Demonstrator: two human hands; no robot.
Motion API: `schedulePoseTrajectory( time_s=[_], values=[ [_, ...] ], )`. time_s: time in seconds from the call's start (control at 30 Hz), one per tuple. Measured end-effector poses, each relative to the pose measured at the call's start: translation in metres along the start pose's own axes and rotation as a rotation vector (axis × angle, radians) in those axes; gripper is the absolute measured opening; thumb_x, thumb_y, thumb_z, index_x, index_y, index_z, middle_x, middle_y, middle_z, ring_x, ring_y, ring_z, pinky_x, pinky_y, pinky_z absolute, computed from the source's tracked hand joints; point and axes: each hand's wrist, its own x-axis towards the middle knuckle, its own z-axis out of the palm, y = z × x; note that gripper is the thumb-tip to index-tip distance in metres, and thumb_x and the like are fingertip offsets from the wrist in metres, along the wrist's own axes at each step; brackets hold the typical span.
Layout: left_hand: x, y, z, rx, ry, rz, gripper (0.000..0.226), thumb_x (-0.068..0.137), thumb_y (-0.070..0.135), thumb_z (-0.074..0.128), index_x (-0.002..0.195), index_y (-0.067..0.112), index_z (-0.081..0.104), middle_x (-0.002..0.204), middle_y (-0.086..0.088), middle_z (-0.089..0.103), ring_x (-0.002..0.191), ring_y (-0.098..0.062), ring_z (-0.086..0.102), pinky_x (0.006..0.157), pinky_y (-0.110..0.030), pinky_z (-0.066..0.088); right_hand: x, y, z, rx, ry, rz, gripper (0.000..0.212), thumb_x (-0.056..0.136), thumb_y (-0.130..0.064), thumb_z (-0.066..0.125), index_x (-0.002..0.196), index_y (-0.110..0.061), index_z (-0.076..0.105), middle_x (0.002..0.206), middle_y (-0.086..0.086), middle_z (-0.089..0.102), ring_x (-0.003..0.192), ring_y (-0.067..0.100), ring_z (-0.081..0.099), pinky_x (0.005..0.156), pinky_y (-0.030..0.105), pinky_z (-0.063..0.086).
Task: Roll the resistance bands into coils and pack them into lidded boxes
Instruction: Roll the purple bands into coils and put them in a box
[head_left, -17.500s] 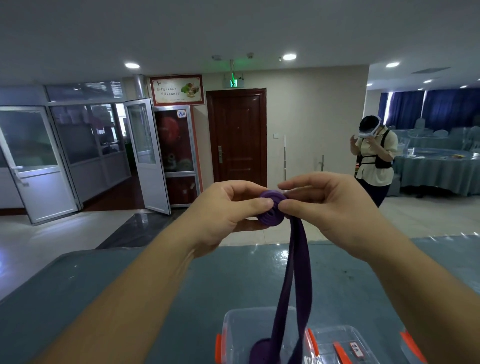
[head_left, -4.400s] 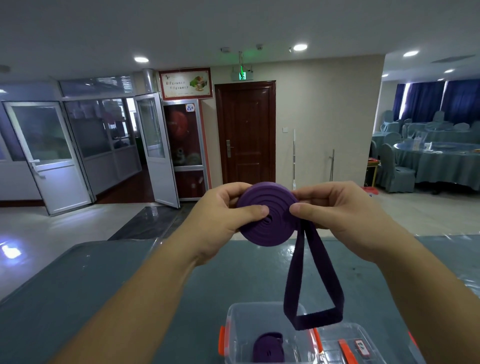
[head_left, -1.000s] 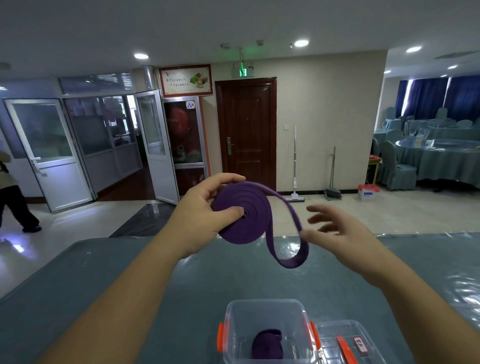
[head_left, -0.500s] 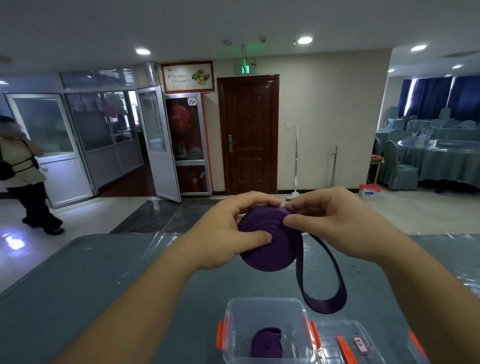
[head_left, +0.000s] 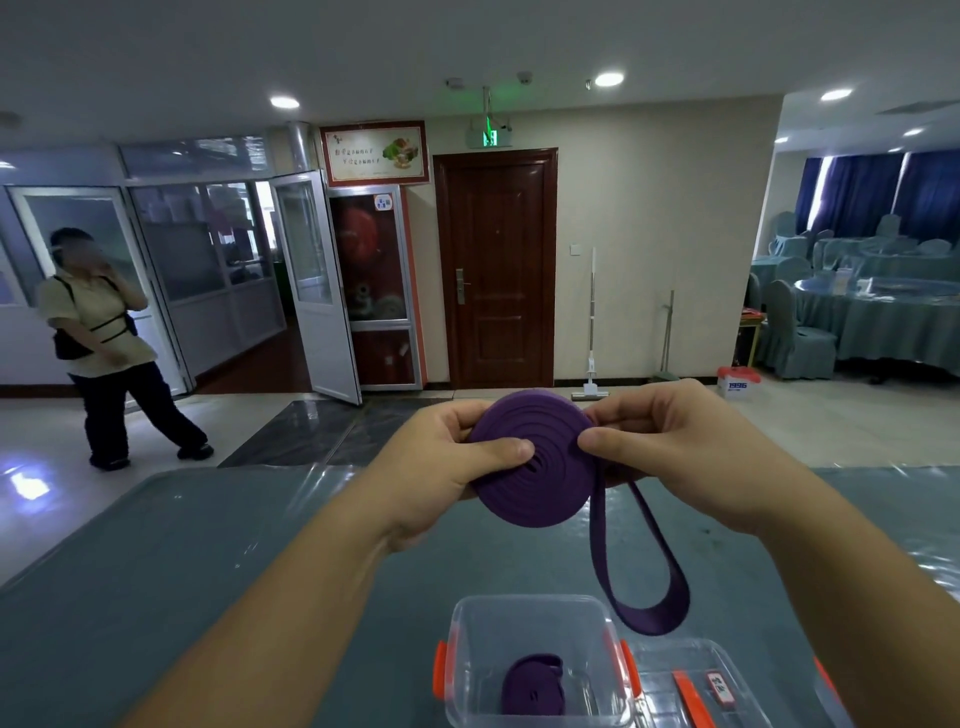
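Left fingers (head_left: 493, 449) are curled round the coil (head_left: 532, 460): thumb pressed flat across its face near the centre, the rest hidden behind it. Right fingers (head_left: 597, 441) pinch the coil's right edge, thumb tip on the outermost wrap where the tail (head_left: 644, 587) leaves. Both hands, left hand (head_left: 441, 467) and right hand (head_left: 675, 447), hold the coil in the air, above the worktop (head_left: 208, 571).

Change: a second ago the right hand was spread and off the band, tail swinging loose; half a second ago it was back on. Now the pinch sits on the rim and the coil face is turned more toward the camera. Against the 4.4 s frame the coil is fatter and the tail loop shorter.

Tail hangs below and right of the coil, its lowest point just above the box (head_left: 530, 660). Box is directly below the coil, lid off, one smaller coil (head_left: 532, 683) already inside.

Judgement: rolling nearly done, a few wraps left, then packing. Risk: spring-back if the thumb is lifted.
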Motion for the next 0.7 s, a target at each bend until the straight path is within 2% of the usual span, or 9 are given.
schedulePoseTrajectory(
  time_s=[0.13, 0.27, 0.37, 0.47, 0.6, 0.7],
  values=[
    [-0.003, 0.01, -0.003, 0.094, -0.017, 0.014, 0.038, 0.085, 0.005, 0.079, 0.122, 0.013, 0.073, 0.109, -0.008, 0.08, 0.102, -0.025, 0.077, 0.087, -0.036, 0.063, -0.001, 0.0, 0.003, 0.038, 0.049, -0.036, 0.018, 0.088, -0.017, 0.075, 0.105, -0.018, 0.08, 0.092, 0.004, 0.083, 0.085, 0.02, 0.08, 0.073, 0.024, 0.062],
    [-0.005, 0.011, 0.0, -0.042, 0.09, 0.083, 0.043, 0.078, 0.015, 0.08, 0.121, 0.013, 0.073, 0.109, -0.01, 0.08, 0.103, -0.027, 0.077, 0.085, -0.035, 0.064, -0.002, 0.0, 0.007, 0.182, 0.111, -0.034, 0.03, 0.079, -0.027, 0.074, 0.108, -0.021, 0.08, 0.095, 0.006, 0.082, 0.091, 0.025, 0.079, 0.075, 0.024, 0.063],
    [-0.007, 0.005, 0.005, -0.114, 0.092, 0.05, 0.044, 0.078, 0.011, 0.081, 0.121, 0.012, 0.073, 0.11, -0.011, 0.08, 0.101, -0.028, 0.078, 0.083, -0.036, 0.065, -0.002, -0.003, 0.005, 0.186, 0.077, -0.015, 0.019, 0.089, -0.014, 0.072, 0.106, -0.02, 0.08, 0.096, 0.007, 0.082, 0.09, 0.024, 0.08, 0.075, 0.024, 0.063],
    [-0.009, 0.009, 0.003, 0.005, 0.033, 0.023, 0.042, 0.084, 0.0, 0.079, 0.124, 0.012, 0.071, 0.108, -0.009, 0.08, 0.099, -0.025, 0.078, 0.081, -0.033, 0.064, -0.003, -0.006, 0.006, 0.125, 0.045, -0.023, 0.02, 0.094, -0.008, 0.069, 0.105, -0.021, 0.08, 0.096, 0.006, 0.083, 0.089, 0.021, 0.08, 0.077, 0.026, 0.063],
    [-0.01, 0.007, 0.003, -0.082, 0.093, 0.08, 0.046, 0.077, 0.012, 0.081, 0.122, 0.012, 0.072, 0.109, -0.01, 0.08, 0.1, -0.026, 0.078, 0.083, -0.035, 0.064, -0.003, -0.004, 0.013, 0.231, 0.142, -0.025, 0.017, 0.093, -0.01, 0.069, 0.104, -0.017, 0.079, 0.089, 0.007, 0.082, 0.078, 0.015, 0.079, 0.067, 0.018, 0.06],
    [-0.008, -0.001, 0.008, -0.182, 0.155, 0.099, 0.049, 0.071, 0.016, 0.08, 0.12, 0.011, 0.072, 0.11, -0.011, 0.08, 0.101, -0.025, 0.077, 0.089, -0.039, 0.064, -0.004, 0.0, 0.012, 0.251, 0.14, -0.003, 0.017, 0.094, -0.012, 0.068, 0.106, -0.015, 0.08, 0.09, 0.011, 0.082, 0.074, 0.016, 0.076, 0.066, 0.019, 0.059]
  ],
)
